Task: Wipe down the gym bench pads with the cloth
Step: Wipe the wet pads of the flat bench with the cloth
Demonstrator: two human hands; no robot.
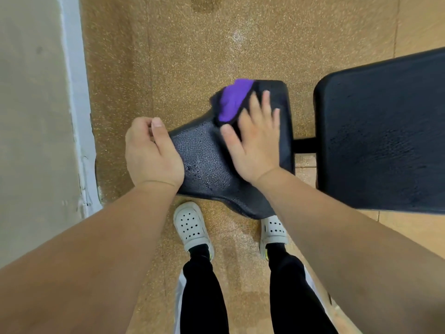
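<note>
A small black textured seat pad [204, 162] lies in the middle, with wet droplets on its near part. My right hand [255, 141] presses flat on a purple cloth [232, 101] at the pad's far end; the hand and cloth are motion-blurred. My left hand [151, 153] grips the pad's left edge, thumb on top. A larger black back pad [382, 131] lies to the right, joined to the seat pad by a black frame bar [304, 145].
The floor [192, 56] is speckled brown rubber. A pale wall with a white baseboard [79, 112] runs along the left. My feet in white perforated clogs [191, 225] stand just below the seat pad.
</note>
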